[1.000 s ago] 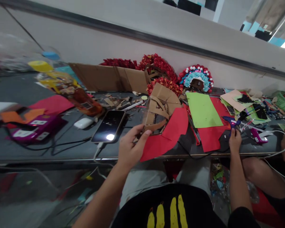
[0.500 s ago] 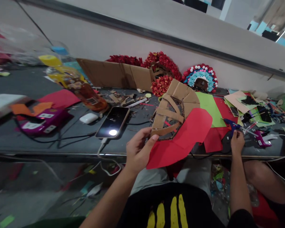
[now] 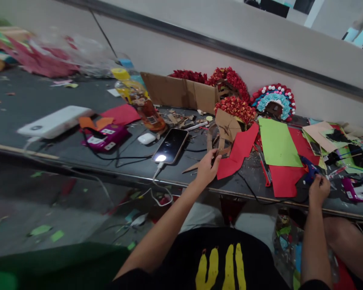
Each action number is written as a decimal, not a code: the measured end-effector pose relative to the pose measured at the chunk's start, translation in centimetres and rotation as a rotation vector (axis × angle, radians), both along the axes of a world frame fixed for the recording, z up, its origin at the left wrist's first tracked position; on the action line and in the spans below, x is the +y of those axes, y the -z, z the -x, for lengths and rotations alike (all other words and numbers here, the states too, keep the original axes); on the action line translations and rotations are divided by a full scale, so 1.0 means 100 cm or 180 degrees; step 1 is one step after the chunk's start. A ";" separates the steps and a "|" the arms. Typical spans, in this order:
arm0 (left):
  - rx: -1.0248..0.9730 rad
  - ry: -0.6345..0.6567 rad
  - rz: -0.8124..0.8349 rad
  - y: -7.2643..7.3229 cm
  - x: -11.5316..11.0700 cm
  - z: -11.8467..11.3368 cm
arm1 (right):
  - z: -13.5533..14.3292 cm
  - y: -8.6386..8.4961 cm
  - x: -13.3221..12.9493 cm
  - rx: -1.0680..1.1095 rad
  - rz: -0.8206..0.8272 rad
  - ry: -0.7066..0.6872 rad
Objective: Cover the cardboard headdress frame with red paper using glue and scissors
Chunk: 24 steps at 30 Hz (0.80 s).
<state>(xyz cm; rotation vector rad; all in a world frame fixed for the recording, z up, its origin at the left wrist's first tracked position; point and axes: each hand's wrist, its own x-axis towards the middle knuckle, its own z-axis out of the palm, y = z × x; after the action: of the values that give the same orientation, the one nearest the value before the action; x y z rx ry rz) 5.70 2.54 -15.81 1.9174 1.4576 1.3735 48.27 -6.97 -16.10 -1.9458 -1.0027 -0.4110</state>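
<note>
My left hand (image 3: 208, 167) pinches the near edge of a curved cardboard frame (image 3: 226, 123) made of crossed strips. Red paper (image 3: 237, 151) is joined to the frame's right side and spreads toward the table's front edge. The frame is low over the tabletop; whether it rests there I cannot tell. At the right, my right hand (image 3: 320, 188) has its fingers closed around the handle of a blue glue gun (image 3: 310, 169), whose nozzle points left and away from me. A green sheet (image 3: 278, 143) and a red sheet (image 3: 286, 181) lie between my hands.
A phone (image 3: 171, 146) on a cable, an earbud case (image 3: 147, 138), a drink bottle (image 3: 145, 106) and a white power bank (image 3: 56, 121) stand leftward. Red flowery pieces (image 3: 234, 106) and a blue-and-red arch (image 3: 274, 100) are behind. Another person's leg (image 3: 349, 237) is at right.
My left hand has lowered the cardboard frame and red paper away from me, nearer the tabletop, uncovering more green sheet. My right hand stays at the glue gun. The view has swung left.
</note>
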 end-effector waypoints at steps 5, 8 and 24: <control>-0.0175 -0.0074 -0.0242 -0.003 -0.009 0.000 | -0.003 0.001 -0.001 0.0089 -0.0075 0.0092; 0.0046 -0.0118 -0.0543 -0.006 -0.018 0.013 | -0.001 -0.002 -0.002 0.0231 -0.0409 0.0080; 0.2085 -0.1562 0.1303 -0.029 0.071 0.196 | 0.116 0.001 -0.013 0.0299 -0.1165 -0.0726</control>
<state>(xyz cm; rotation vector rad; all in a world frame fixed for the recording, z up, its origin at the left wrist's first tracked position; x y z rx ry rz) -13.89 9.69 -12.93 1.8771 2.4162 0.5064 36.70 -8.30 -16.22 -1.4930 -0.9977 -0.3427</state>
